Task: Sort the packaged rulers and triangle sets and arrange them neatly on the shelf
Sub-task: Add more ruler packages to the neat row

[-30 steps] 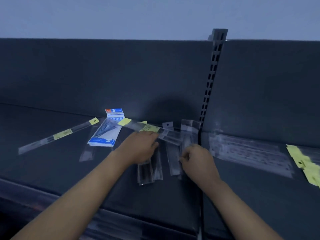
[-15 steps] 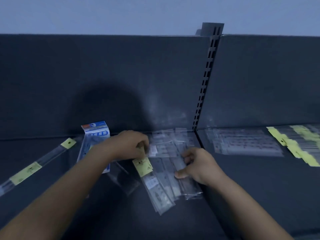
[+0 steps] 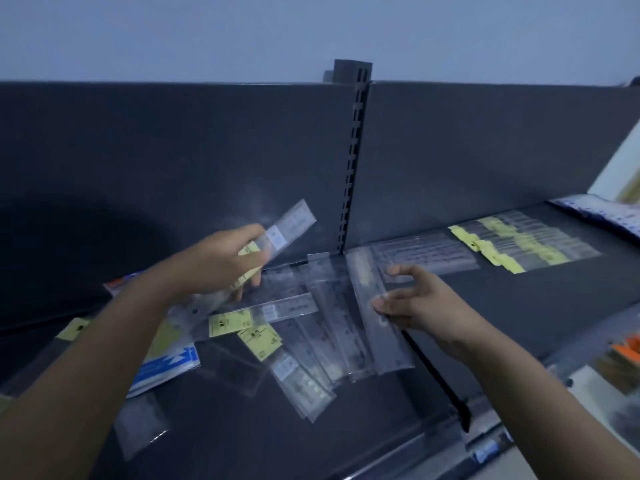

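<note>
Left hand point(image 3: 214, 265) round ruler pack point(image 3: 294, 223), right hand point(image 3: 426, 303) perhaps likewise

The lower end of the ruler packet point(image 3: 291, 226) is covered by the gripping left hand point(image 3: 214, 261), and the blue-and-white package point(image 3: 169, 367) is largely hidden beneath the left forearm point(image 3: 104, 358). Print on the yellow labels point(image 3: 230, 322) and overlapped clear packets point(image 3: 322, 341) is too blurred to be read. The orange item point(image 3: 628, 351) is cut off by the right edge, and whether the long packet point(image 3: 389, 344) is pinched or merely touched by the right hand point(image 3: 415, 303) cannot be told.
</note>
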